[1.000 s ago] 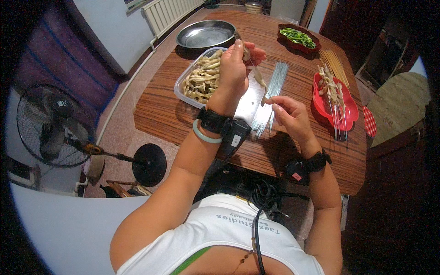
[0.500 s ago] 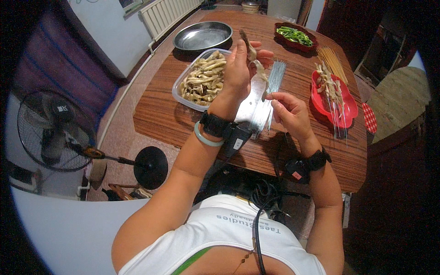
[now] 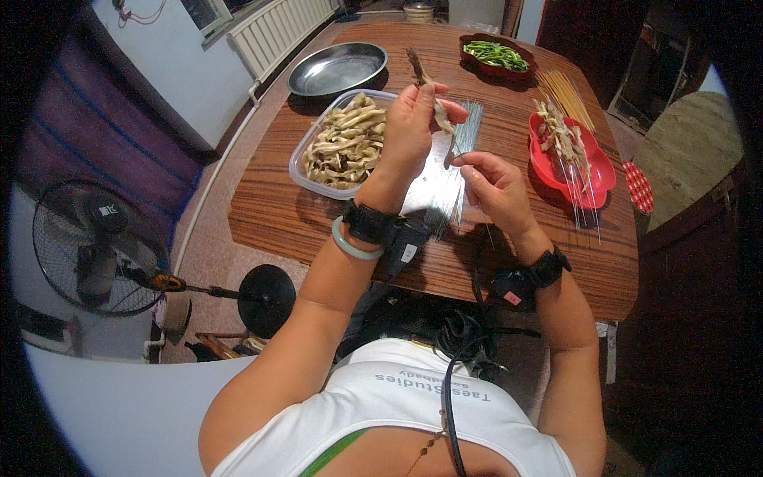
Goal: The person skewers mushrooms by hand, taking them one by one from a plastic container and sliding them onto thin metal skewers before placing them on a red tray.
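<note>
My left hand (image 3: pixel 407 131) is raised above the table, its fingers closed round a long, pale mushroom strip (image 3: pixel 442 119) with a brown end pointing up. My right hand (image 3: pixel 502 191) pinches beside the strip's lower end; a thin metal skewer seems to run through its grip, mostly hidden by the fingers. Below both hands lies a bundle of metal skewers (image 3: pixel 450 191) on a shiny sheet. Left of my left hand, a clear plastic tub (image 3: pixel 299 168) is heaped with mushroom strips (image 3: pixel 346 143). On the right, a red plate (image 3: pixel 602 189) carries threaded mushroom skewers (image 3: pixel 563 137).
An oval metal pan (image 3: pixel 338 68) sits at the far left of the wooden table (image 3: pixel 270 191). Farther back are a dark red dish (image 3: pixel 470 65) of cut greens (image 3: pixel 497 55) and a bunch of wooden sticks (image 3: pixel 566 97). A fan (image 3: pixel 99 246) stands left of the table.
The whole view has shifted slightly. Both hands stay close together, the mushroom strip still in my left hand and the right fingers still pinched near its lower end.
</note>
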`<state>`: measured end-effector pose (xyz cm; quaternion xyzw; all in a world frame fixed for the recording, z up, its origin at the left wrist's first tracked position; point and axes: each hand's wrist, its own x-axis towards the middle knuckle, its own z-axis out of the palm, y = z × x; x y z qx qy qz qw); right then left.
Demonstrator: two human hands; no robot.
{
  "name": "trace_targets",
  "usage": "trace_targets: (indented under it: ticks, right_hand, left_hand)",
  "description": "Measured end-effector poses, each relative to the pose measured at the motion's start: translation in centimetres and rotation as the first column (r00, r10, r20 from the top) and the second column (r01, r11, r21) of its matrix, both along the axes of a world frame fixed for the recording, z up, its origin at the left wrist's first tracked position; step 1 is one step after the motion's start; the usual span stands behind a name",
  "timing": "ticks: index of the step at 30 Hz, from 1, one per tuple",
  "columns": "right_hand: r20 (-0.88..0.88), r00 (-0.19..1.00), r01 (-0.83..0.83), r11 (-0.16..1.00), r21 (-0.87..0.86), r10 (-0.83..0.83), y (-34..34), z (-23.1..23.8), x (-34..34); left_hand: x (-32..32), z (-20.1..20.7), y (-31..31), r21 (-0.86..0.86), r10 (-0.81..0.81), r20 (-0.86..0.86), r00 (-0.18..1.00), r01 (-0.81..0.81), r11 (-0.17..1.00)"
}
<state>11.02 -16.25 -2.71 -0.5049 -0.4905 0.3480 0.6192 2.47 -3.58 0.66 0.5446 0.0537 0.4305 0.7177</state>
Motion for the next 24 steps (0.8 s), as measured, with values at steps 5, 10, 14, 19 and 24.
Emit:
trace_targets:
  ticks: [5,10,14,19,24]
  right_hand:
    - [0.001,1.0,-0.008,1.0,0.005,0.008,0.18,-0.23,0.05]
    - [0.007,1.0,-0.004,1.0,0.004,0.004,0.05,0.01,-0.14]
    - [0.02,1.0,0.002,1.0,0.004,-0.002,0.05,0.04,-0.24]
    - [0.025,0.999,0.019,1.0,0.018,-0.019,-0.16,0.28,-0.3]
    - [0.033,0.998,0.049,0.998,0.026,-0.05,-0.04,0.4,-0.32]
  left_hand:
    - [0.23,-0.12,-0.27,0.026,0.051,-0.028,0.998,-0.051,0.998]
    - [0.23,-0.21,-0.45,0.081,0.081,-0.017,0.997,-0.079,0.994]
    - [0.12,-0.46,-0.43,0.093,0.072,-0.059,0.996,-0.066,0.993]
    - [0.04,-0.29,-0.4,0.077,0.05,-0.063,0.997,-0.045,0.996]
    - [0.0,0.01,-0.31,-0.147,-0.121,0.034,0.992,0.125,0.981]
